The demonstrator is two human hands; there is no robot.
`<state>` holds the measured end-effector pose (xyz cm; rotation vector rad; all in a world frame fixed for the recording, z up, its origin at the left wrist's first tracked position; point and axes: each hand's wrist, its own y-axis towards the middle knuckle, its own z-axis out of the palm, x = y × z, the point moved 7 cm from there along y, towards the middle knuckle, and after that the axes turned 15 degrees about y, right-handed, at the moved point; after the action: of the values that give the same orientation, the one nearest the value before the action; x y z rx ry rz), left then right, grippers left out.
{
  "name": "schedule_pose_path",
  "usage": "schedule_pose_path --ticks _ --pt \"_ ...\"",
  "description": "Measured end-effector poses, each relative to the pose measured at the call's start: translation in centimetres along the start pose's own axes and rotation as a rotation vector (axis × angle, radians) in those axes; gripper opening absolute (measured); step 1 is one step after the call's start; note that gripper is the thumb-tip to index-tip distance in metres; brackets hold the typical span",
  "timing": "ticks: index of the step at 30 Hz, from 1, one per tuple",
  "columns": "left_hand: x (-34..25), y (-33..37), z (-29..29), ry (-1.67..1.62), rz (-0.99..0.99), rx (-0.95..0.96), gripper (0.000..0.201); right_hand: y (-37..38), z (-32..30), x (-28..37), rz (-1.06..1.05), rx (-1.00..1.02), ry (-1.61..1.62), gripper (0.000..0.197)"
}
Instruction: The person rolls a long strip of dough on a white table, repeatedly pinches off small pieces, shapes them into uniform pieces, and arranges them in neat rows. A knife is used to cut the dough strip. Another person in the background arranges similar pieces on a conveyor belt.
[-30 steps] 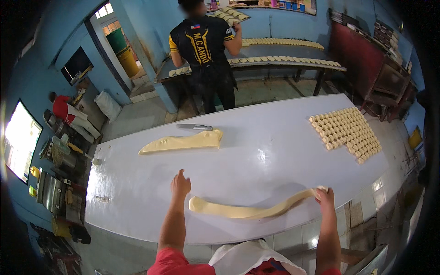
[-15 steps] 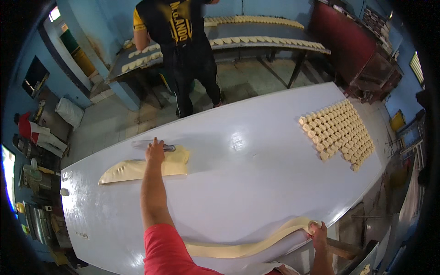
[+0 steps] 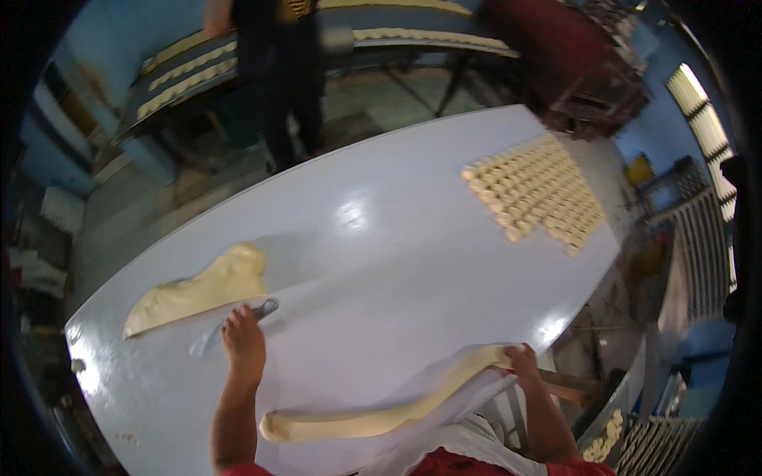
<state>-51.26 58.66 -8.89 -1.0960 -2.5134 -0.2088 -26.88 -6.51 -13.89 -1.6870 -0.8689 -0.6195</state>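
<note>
My left hand point(image 3: 244, 341) is closed around a knife point(image 3: 268, 308), whose dark handle sticks out to the right and whose pale blade lies to the left, just above the table. Beyond it, a flat slab of pale dough point(image 3: 202, 289) lies apart from the blade, its near edge straight. Close to me a long strip of dough point(image 3: 373, 422) stretches along the front of the table, with a rounded left end. My right hand point(image 3: 521, 363) grips the strip's right end at the table's front edge; the fingertips are partly hidden.
Many small round dough pieces point(image 3: 540, 190) stand in rows at the right of the white table point(image 3: 357, 285). Across the aisle, a person point(image 3: 278, 79) stands by a long table with dough pieces in rows. A rack point(image 3: 659, 448) is at the lower right.
My left hand has brought the knife off the dough slab and toward me. My right hand keeps its hold on the strip, whose left end now shows. The view has shifted right.
</note>
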Motion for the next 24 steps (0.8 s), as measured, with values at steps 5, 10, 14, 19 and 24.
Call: schedule_pose_path --ticks 5,10,14,19,24 --pt "-1.3 -1.7 4.4 0.024 0.006 0.185 0.031 -2.0 1.9 6.4 -0.325 -0.021 -0.620 0.057" --pt "-2.3 -2.0 3.5 -0.038 0.036 -0.040 0.052 -4.7 2.0 9.4 -0.732 0.007 -0.761 0.052" --pt "-11.8 -10.0 1.1 -0.218 0.296 -0.101 0.034 -7.4 3.7 9.5 -1.146 0.362 -0.846 0.065" --pt "-26.8 -26.6 -12.0 -0.304 0.469 -0.221 0.085 -7.1 3.1 8.4 -1.367 0.493 -0.982 0.080" --pt "-27.7 -26.2 -8.4 -0.215 0.226 -0.272 0.091 -3.7 5.7 8.9 -1.295 0.821 -0.908 0.058"
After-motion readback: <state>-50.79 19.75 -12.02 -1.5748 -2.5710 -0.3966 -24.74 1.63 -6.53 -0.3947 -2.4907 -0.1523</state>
